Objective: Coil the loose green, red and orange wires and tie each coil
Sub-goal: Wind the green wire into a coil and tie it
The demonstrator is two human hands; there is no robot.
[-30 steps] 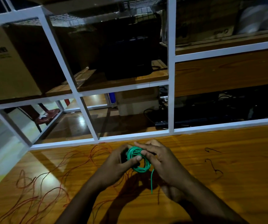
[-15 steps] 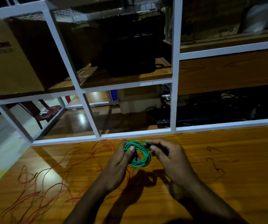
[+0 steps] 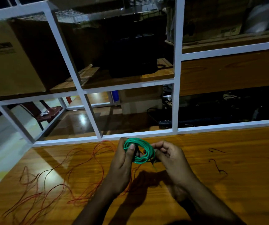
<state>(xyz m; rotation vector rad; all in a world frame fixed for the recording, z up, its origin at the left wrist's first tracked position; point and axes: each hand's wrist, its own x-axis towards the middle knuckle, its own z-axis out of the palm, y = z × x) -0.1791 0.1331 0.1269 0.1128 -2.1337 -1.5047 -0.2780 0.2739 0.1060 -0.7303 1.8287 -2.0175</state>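
— above the wooden table [image 3: 228,184], close to its far edge, what are you holding up?

— you are holding the green wire coil [image 3: 138,151] between both hands, lifted off the surface. your left hand [image 3: 122,166] is gripping the coil's left side, thumb pressing across the front of the loops and the other fingers wrapping behind them.

— and your other hand?

— your right hand [image 3: 171,159] is curling its fingers at the coil's right side and pinching something there (the light is too dim to show whether it is the wire's own end or a tie). a short green tail [image 3: 154,167] is hanging down from the coil's lower right, beside a thin dark strand.

— where are the other wires lying?

— the red and orange wires [image 3: 52,189] are sprawling loose over the left half of the table, looping from near the far edge down toward the near left corner, with some strands passing under your left forearm. they are not coiled yet, and telling red from orange is hard in this light.

— anything on the right?

— two small dark wire pieces [image 3: 216,161] are lying well apart from your hands on the right side of the table, one nearly straight with a hooked end, the other bent. beyond the table a white metal frame [image 3: 176,78] is standing, and behind it a cardboard box [image 3: 8,62] is sitting on a shelf at upper left.
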